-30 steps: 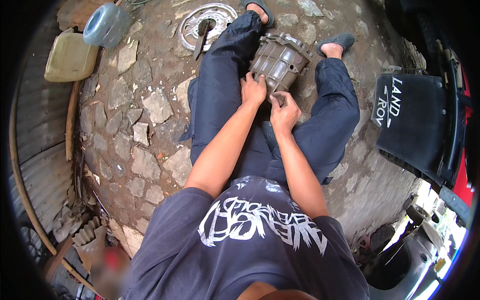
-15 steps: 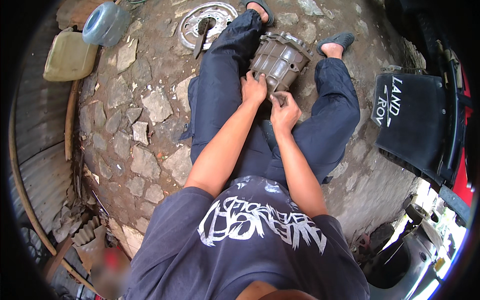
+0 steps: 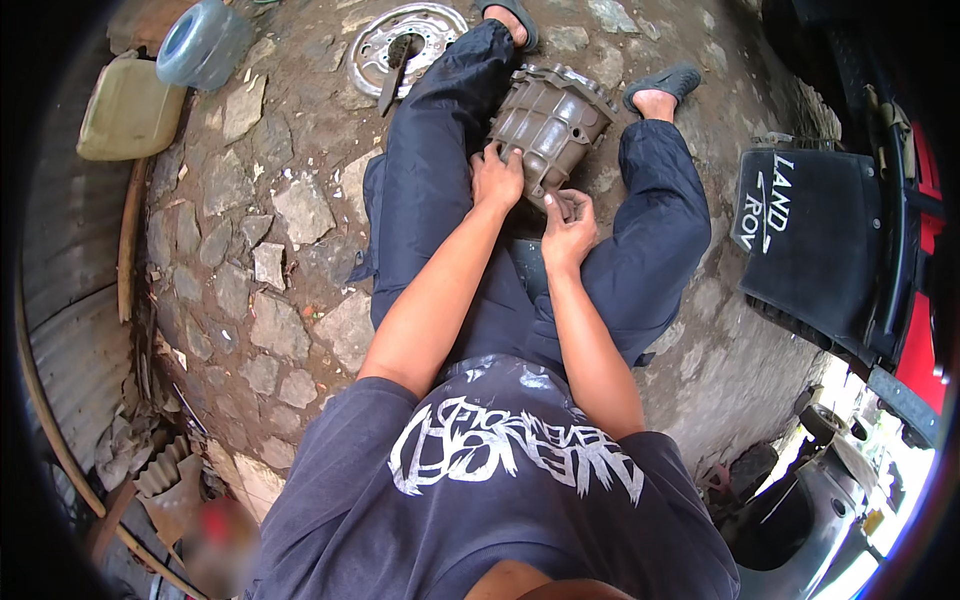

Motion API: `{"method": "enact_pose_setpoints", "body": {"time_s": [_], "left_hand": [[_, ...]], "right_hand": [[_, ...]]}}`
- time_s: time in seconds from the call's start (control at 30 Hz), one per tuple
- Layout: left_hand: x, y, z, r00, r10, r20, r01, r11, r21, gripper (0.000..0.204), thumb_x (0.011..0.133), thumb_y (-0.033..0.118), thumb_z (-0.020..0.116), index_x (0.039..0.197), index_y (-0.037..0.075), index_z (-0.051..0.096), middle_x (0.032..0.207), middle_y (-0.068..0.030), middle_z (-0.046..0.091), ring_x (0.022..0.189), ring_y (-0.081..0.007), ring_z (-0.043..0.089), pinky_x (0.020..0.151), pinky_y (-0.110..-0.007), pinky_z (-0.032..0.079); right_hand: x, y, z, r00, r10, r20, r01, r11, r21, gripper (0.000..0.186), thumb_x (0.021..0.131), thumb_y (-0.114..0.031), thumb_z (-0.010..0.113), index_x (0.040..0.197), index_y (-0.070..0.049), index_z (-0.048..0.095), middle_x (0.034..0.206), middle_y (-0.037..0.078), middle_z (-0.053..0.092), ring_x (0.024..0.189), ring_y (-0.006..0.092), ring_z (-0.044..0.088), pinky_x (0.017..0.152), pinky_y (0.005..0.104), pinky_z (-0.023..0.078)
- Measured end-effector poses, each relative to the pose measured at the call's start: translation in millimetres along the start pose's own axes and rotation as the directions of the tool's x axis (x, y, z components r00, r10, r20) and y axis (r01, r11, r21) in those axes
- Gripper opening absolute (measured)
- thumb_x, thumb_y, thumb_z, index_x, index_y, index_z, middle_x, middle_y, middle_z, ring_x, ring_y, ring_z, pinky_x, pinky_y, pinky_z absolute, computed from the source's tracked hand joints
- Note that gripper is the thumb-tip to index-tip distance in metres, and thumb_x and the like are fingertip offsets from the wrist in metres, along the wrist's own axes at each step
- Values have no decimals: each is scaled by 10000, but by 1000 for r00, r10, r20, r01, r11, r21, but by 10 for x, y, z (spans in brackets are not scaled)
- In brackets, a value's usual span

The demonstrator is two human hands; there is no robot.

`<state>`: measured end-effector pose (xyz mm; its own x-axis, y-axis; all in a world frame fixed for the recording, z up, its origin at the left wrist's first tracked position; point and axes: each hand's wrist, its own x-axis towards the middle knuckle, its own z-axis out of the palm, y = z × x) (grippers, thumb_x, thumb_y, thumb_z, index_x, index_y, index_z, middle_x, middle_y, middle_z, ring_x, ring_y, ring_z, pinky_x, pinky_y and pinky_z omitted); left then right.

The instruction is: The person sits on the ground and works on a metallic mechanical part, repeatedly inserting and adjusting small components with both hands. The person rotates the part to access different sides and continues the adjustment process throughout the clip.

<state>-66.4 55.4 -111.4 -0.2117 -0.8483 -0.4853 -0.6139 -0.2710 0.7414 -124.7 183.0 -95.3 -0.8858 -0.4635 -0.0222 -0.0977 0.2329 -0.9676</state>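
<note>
A ribbed, brownish-grey metal gear housing (image 3: 552,122) lies between my lower legs, its flanged end facing away from me. My left hand (image 3: 497,180) is closed on the near left edge of the housing, with the thumb on its ribs. At the near end, my right hand (image 3: 570,230) is pinched, its thumb and finger against the rim. Whatever those fingertips may hold is too small to tell. The housing's near opening is mostly hidden from here.
A round metal backing plate (image 3: 398,42) lies beyond my left leg, with a dark flat bar (image 3: 393,84) across it. A yellowish jerrycan (image 3: 132,108) and a blue water jug (image 3: 205,45) stand far left. A black mudflap (image 3: 806,255) hangs at the right, beside a red vehicle.
The whole view has shifted slightly, so everything sits a little further left. Both hands stay at the near end of the housing, and the right fingers have changed position slightly.
</note>
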Motion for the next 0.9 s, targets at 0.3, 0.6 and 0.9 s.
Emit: {"method": "enact_pose_setpoints", "body": {"time_s": [0.3,0.6,0.9], "left_hand": [[0,1,-9,1000,-8,17,8,1000,16,612,1053,430,537,1547,73,476,1518,-360,450,1393,-535,488,1184,-551,398],[-10,31,3,1000,6,-18,-5,1000,7,591,1051,410,546,1523,59,495,1490,-357,476,1374,-542,499,1171,-550,407],[72,-62,58,999,17,-37,-17,1000,8,607,1040,473,548,1525,108,527,1486,-357,500,1396,-520,502,1190,-526,399]], "right_hand": [[47,14,150,999,32,-9,-33,994,-108,259,939,-137,843,1061,11,669,917,74,768,866,123,720,809,290,561],[81,-25,162,999,24,-44,-32,980,-196,250,938,-151,855,989,8,669,796,4,671,702,77,593,677,266,502],[110,212,180,993,116,-8,-114,984,141,240,934,-141,862,969,2,672,811,-40,614,734,50,537,678,237,462]]}}
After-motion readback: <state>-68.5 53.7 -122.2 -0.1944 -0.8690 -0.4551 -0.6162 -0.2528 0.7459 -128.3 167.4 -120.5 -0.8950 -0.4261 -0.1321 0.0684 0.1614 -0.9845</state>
